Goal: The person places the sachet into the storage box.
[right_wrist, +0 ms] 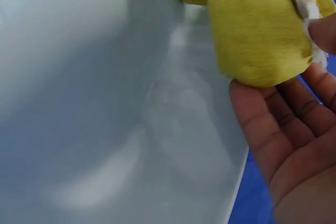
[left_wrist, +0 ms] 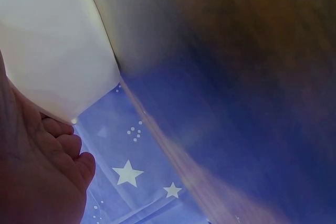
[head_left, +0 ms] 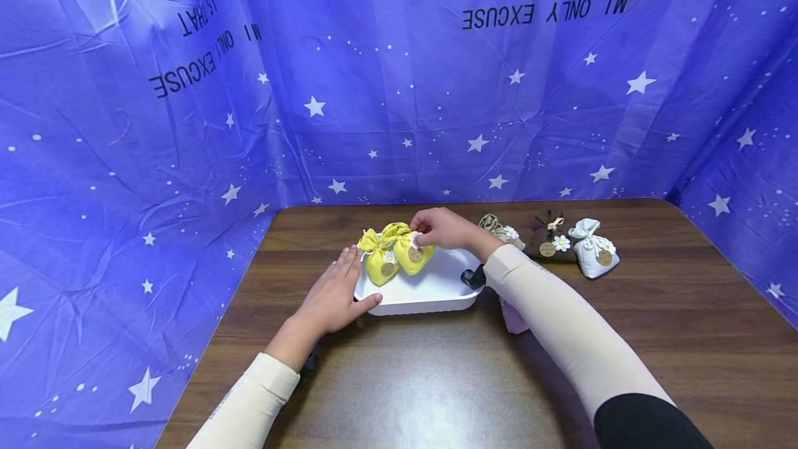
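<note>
Two hands at work on a white tray [head_left: 445, 281], set toward the back edge of a wooden table [head_left: 411, 373]. The right hand [head_left: 444, 229] pinches the inner yellow pouch [head_left: 410, 264] near its white flower [right_wrist: 315, 35], thumb in front and fingers behind; the pouch is at the tray's back edge, left of its middle. The outer yellow pouch [head_left: 376, 270] leans beside it, toward the tray's back left corner. The left hand [head_left: 339, 296] grasps nothing: its fingers lie extended along the tray's left end, thumb spread to the front left corner. Right of the tray, along the table's back edge, are an olive-tied pouch [head_left: 492, 224], a dark brown pouch [head_left: 548, 249] and a white pouch [head_left: 595, 255]; a purple pouch [head_left: 514, 317] lies by the tray's front right corner, partly hidden by a sleeve [head_left: 561, 328].

Handling, as judged: the soft pouch calls for a light pinch, with the flower left uncrushed; it is best lowered base first, close beside its neighbour without tipping it, while light pressure from the left hand steadies the tray.
</note>
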`<state>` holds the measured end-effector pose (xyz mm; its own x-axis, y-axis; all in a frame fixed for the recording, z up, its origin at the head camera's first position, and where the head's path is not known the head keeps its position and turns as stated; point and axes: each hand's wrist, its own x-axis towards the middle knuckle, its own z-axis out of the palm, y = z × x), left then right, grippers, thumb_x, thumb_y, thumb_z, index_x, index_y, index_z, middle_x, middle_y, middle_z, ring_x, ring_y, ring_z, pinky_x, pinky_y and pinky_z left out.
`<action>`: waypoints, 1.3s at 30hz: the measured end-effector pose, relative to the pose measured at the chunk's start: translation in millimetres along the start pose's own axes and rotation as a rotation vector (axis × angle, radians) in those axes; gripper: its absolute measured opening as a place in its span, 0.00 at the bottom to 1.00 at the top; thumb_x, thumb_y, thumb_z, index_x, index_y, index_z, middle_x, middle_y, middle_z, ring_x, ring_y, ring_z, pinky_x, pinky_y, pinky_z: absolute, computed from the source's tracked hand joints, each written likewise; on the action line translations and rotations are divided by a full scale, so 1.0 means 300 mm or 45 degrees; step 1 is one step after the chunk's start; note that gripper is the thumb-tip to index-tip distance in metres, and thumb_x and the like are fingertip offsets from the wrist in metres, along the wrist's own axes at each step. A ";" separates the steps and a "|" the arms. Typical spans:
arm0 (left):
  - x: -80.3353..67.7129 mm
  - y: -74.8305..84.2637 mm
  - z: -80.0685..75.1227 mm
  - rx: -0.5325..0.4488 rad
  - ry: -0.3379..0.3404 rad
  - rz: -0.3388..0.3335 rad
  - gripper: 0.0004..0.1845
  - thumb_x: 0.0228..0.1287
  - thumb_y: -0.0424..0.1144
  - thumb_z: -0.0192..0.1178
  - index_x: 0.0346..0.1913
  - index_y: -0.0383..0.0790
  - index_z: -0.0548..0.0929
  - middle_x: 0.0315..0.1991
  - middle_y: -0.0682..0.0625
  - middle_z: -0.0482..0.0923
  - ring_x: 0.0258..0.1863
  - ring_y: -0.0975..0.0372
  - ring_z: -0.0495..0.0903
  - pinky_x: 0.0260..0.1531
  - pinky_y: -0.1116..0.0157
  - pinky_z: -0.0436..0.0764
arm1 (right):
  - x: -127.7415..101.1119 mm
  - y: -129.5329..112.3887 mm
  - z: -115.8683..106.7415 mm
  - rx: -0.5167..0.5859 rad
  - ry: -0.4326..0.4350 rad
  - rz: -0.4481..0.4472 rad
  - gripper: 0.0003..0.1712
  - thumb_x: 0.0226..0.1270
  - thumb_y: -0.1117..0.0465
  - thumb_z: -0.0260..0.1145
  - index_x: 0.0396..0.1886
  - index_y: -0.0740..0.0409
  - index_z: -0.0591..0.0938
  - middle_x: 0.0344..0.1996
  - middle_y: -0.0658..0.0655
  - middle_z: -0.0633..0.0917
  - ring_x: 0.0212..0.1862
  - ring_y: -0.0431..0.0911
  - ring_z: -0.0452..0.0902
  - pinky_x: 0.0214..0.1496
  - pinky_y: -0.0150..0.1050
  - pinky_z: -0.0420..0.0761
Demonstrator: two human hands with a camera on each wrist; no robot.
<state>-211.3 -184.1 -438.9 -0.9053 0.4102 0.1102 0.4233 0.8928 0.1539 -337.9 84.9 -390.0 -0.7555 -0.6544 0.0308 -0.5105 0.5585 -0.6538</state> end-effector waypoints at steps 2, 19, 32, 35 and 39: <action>-0.002 -0.002 0.002 0.001 0.005 0.004 0.53 0.68 0.69 0.47 0.76 0.25 0.52 0.77 0.33 0.46 0.77 0.46 0.46 0.73 0.49 0.54 | 0.004 0.001 0.011 -0.001 -0.008 0.001 0.14 0.58 0.65 0.68 0.45 0.61 0.83 0.37 0.53 0.85 0.42 0.45 0.80 0.48 0.39 0.81; 0.001 0.003 -0.007 -0.004 -0.022 -0.004 0.54 0.68 0.71 0.45 0.76 0.26 0.49 0.78 0.34 0.44 0.77 0.48 0.43 0.74 0.51 0.52 | 0.006 0.006 0.024 -0.020 -0.106 0.053 0.11 0.60 0.66 0.70 0.43 0.61 0.81 0.36 0.53 0.85 0.41 0.44 0.79 0.47 0.38 0.80; -0.001 0.005 -0.007 -0.029 -0.027 -0.017 0.54 0.68 0.70 0.47 0.77 0.27 0.49 0.78 0.35 0.44 0.78 0.48 0.43 0.74 0.51 0.51 | -0.061 -0.013 -0.078 0.142 0.018 0.063 0.13 0.64 0.64 0.70 0.47 0.64 0.82 0.40 0.55 0.85 0.46 0.47 0.80 0.51 0.43 0.80; 0.000 0.003 -0.004 -0.022 -0.031 -0.018 0.54 0.68 0.70 0.46 0.77 0.28 0.49 0.78 0.35 0.43 0.78 0.48 0.42 0.74 0.51 0.51 | -0.098 -0.020 -0.110 0.161 0.055 0.053 0.13 0.65 0.63 0.70 0.46 0.63 0.82 0.42 0.56 0.85 0.48 0.48 0.80 0.52 0.44 0.80; 0.000 0.003 -0.002 -0.014 -0.031 -0.018 0.54 0.68 0.71 0.45 0.77 0.28 0.49 0.78 0.35 0.44 0.78 0.48 0.42 0.74 0.51 0.51 | -0.154 0.002 -0.144 0.169 0.112 0.048 0.13 0.65 0.62 0.70 0.47 0.63 0.82 0.43 0.56 0.85 0.48 0.49 0.81 0.53 0.45 0.80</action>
<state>-210.9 -183.5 -438.2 -0.9116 0.4025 0.0840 0.4111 0.8964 0.1659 -321.2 137.6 -359.1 -0.8089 -0.5841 0.0666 -0.4268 0.5056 -0.7498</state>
